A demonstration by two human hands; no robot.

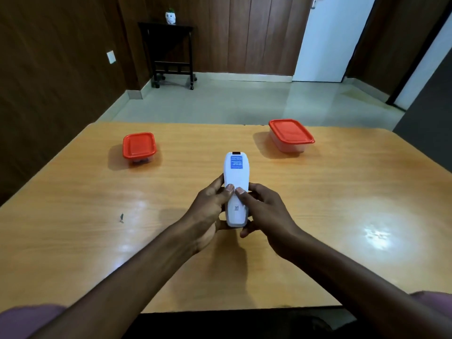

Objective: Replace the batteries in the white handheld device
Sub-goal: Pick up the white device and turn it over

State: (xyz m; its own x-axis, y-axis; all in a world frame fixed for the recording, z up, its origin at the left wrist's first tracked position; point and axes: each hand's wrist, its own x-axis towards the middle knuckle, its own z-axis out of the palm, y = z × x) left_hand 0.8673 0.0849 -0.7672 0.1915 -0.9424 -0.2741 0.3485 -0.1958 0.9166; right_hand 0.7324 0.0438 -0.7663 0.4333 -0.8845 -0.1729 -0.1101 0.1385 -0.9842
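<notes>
**Wooden table, two hands holding a white device back-side up**

Wood-panelled walls and a pale tiled floor framed a glossy orange-brown wooden table (318, 216) seen from above. Over the middle of the table, both hands held the white handheld device (236, 177) lengthwise, its far end pointing away from the viewer and its back facing up. A blue label (236, 161) with white print sat near the far end; the print was too small to read. A small square code sticker (236, 208) sat lower on the body, also unreadable. A dark window marked the far tip.

The left hand (208, 211) wrapped the device's left edge, and the right hand (264, 211) wrapped its right edge. Both thumbs pressed side by side on the back panel at about mid-length. Fingers curled beneath the near end. Both hands were closed around the device.

Further out, a small clear container with a red lid (139, 146) stood on the table to the far left, with dark contents that could not be made out. A larger red-lidded container (290, 133) stood to the far right, well apart from the first. A tiny dark scrap (121, 217) lay on the table at the left.

Beyond the table, a dark side table on wheels (168, 50) stood against the wall, with a small white ornament (170, 17) on top. A white door (330, 37) stood at the right.
</notes>
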